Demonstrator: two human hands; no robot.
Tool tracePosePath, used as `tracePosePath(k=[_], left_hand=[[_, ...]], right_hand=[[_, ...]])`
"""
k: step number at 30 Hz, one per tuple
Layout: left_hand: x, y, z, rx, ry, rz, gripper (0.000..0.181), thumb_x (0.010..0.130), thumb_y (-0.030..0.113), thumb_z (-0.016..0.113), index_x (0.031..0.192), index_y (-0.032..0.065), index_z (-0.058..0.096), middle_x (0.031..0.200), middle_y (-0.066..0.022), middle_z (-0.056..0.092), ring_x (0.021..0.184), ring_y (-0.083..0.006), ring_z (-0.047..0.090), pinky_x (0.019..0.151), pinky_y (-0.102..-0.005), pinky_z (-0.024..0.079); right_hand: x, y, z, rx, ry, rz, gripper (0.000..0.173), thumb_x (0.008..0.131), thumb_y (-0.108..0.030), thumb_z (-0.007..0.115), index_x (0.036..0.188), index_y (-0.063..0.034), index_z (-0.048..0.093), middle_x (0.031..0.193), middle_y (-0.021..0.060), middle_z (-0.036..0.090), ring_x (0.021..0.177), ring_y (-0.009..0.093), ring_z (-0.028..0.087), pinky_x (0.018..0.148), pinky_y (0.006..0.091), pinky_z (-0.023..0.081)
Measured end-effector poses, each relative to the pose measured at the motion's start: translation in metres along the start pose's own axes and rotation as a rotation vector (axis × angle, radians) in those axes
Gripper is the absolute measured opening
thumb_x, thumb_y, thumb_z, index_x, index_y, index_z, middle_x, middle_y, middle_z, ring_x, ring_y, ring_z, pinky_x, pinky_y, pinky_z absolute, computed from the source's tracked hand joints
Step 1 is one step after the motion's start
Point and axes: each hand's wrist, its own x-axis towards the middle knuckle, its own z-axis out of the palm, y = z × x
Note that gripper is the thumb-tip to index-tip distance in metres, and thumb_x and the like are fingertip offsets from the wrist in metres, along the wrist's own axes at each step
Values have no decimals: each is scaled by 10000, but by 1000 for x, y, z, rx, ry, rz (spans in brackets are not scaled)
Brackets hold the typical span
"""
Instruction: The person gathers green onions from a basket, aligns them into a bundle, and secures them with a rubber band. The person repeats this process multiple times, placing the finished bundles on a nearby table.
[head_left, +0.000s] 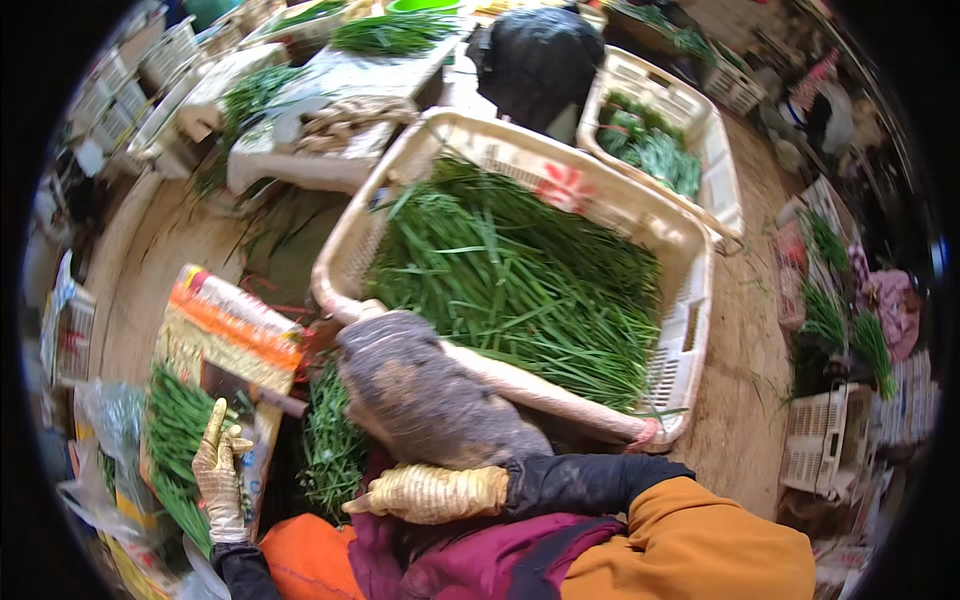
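My left hand (221, 480), in a stained yellowish glove, is at the lower left, over a bundle of long green leafy stalks (174, 427) on a printed sack (225, 315). Its fingers are partly spread; whether it holds a stalk is unclear. My right hand (431, 493), in a ribbed yellowish glove, lies across my lap with its fingertips pointing left; its grip is hidden. Between the hands lie more green stalks (334, 442). Ahead stands a large white plastic crate (701, 337) filled with long green stalks (510, 277), beyond my knee in a dirty grey cover.
A low table (315, 169) with stalks and a coiled brown cloth or rope stands at the upper left. Another white crate (731, 165) with bundled greens is at the upper right, near a person's dark-covered head (540, 60). More crates (814, 442) line the right side.
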Motion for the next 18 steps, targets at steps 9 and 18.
tracePosePath(k=[9, 18], left_hand=[[7, 142, 201, 9, -355, 530, 505, 800, -136, 512, 1285, 3, 538, 1198, -129, 621, 1104, -211, 592, 962, -336, 453], [-57, 135, 367, 536, -1081, 796, 431, 837, 286, 609, 1208, 68, 574, 1164, -144, 604, 1124, -325, 534, 999, -460, 363]], right_hand=[[-113, -65, -157, 508, 460, 294, 334, 928, -199, 587, 1236, -73, 611, 876, 25, 662, 688, 69, 589, 623, 199, 484], [-297, -81, -281, -98, 1136, 671, 312, 930, -315, 591, 933, -25, 705, 811, 48, 693, 573, 83, 585, 520, 217, 450]])
